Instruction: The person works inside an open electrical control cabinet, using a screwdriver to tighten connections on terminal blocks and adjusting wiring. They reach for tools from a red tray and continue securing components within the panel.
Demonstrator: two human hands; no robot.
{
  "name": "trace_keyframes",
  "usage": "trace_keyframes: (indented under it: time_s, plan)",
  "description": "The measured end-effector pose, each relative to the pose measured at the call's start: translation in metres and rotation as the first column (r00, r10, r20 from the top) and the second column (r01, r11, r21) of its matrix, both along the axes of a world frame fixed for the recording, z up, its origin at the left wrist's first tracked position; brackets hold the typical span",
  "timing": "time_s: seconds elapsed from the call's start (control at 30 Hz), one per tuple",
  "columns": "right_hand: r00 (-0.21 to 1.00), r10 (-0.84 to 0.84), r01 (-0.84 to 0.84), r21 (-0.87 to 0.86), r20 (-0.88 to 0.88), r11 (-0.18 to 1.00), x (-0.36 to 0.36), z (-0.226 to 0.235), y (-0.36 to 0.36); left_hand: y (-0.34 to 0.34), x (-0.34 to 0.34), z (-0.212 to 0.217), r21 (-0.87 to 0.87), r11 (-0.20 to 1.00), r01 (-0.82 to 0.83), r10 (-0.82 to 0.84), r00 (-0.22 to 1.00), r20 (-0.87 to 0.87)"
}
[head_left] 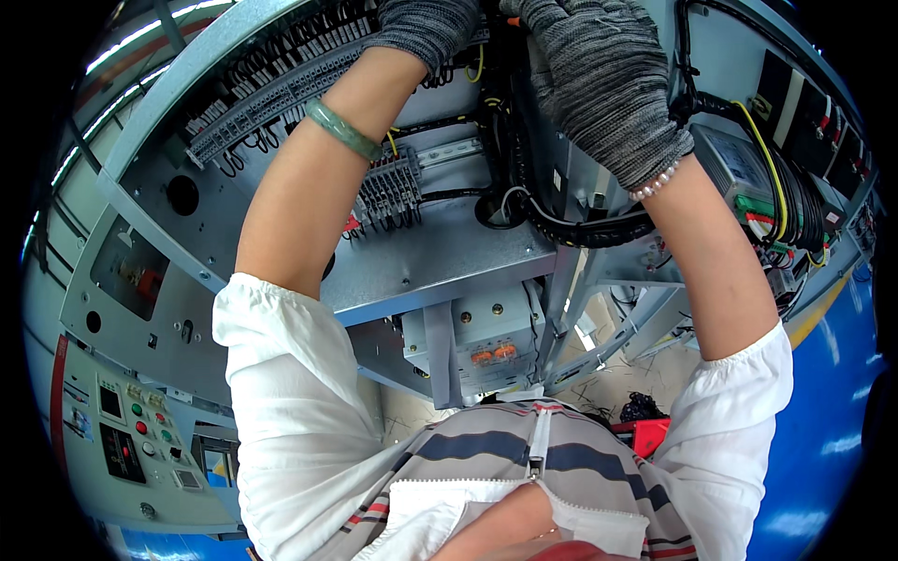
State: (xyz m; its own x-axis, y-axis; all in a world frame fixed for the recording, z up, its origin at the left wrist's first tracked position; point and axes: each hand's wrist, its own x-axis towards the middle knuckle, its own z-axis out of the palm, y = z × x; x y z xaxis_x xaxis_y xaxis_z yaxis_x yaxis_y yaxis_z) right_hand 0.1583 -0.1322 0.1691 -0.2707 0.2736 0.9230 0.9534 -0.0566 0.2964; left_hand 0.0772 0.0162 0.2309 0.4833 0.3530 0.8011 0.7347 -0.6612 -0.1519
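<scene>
Inside the grey metal cabinet [440, 269], away from its near edge, the left hand [432, 28] and right hand [603, 84], both knit-gloved in grey, flank a black cable bundle [589, 233]; their grip I can't tell.

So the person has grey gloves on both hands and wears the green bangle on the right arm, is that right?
Not quite: the head view shows the green bangle on the left forearm, not the right. The left hand and right hand do both wear grey gloves.
</scene>
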Motion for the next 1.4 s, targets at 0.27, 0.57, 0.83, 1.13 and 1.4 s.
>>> trace_keyframes:
  time_s: [0.27, 0.57, 0.83, 1.13, 1.4]
  plan:
    - [0.999, -0.014, 0.013, 0.036, 0.037, 0.999, 0.002, -0.001, 0.003, -0.001, -0.024, 0.000, 0.062, 0.981, 0.183, -0.155, 0.939, -0.307]
    - [0.999, 0.032, -0.032, -0.027, 0.004, 0.999, -0.001, 0.000, 0.002, 0.025, -0.042, -0.027, 0.076, 0.951, 0.301, -0.285, 0.943, -0.174]
    - [0.999, 0.035, -0.035, 0.012, 0.024, 0.999, 0.000, 0.000, 0.002, 0.006, -0.047, -0.030, 0.129, 0.968, 0.216, -0.187, 0.960, -0.209]
    - [0.991, -0.078, 0.078, 0.000, 0.106, 0.997, 0.015, -0.007, 0.010, 0.018, -0.036, -0.025, 0.140, 0.979, 0.149, -0.117, 0.970, -0.214]
    - [0.994, -0.047, 0.051, -0.034, 0.095, 0.998, 0.010, -0.005, 0.009, -0.004, -0.041, -0.019, -0.020, 0.995, 0.097, -0.099, 0.977, -0.187]
